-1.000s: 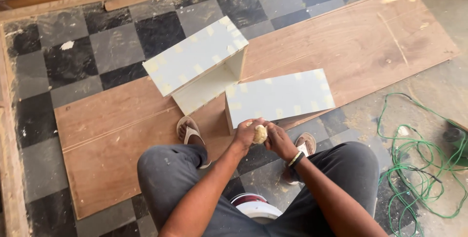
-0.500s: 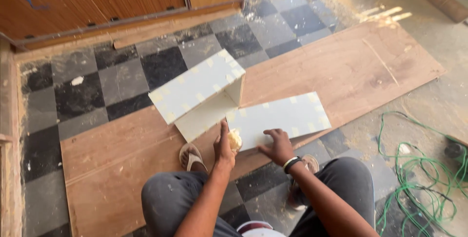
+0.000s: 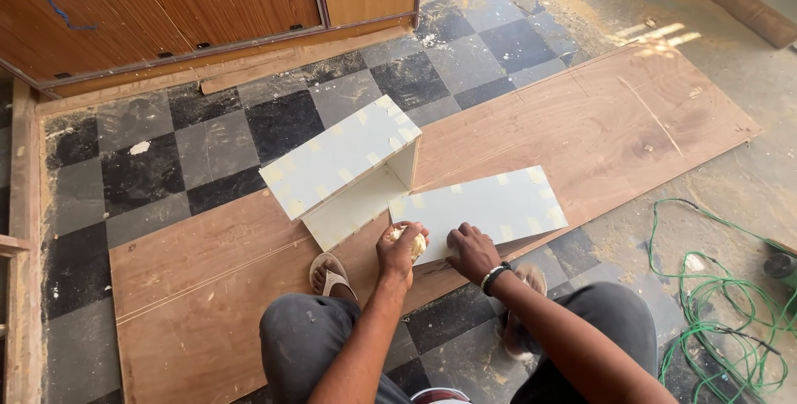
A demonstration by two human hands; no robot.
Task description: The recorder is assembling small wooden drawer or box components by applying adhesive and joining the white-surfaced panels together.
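Note:
My left hand (image 3: 400, 246) is closed around a small pale yellowish lump (image 3: 416, 243) and presses it on the near left corner of a white laminated panel (image 3: 490, 205) dotted with bits of tape. My right hand (image 3: 470, 252), a dark band on its wrist, rests flat on the panel's near edge just right of the left hand. Left of the panel stands a white three-sided box piece (image 3: 344, 163), also taped. Both lie on a large brown plywood sheet (image 3: 207, 288).
My knees and sandalled feet (image 3: 328, 273) are at the plywood's near edge. A tangle of green cable (image 3: 714, 296) lies on the floor at right. Wooden cabinet doors (image 3: 166, 5) stand at the back, over a black-and-grey checkered floor (image 3: 166, 146).
My hands moved from in front of me onto the panel's near left corner. The left hand now presses the lump there and the right hand lies flat beside it. The view tilted up.

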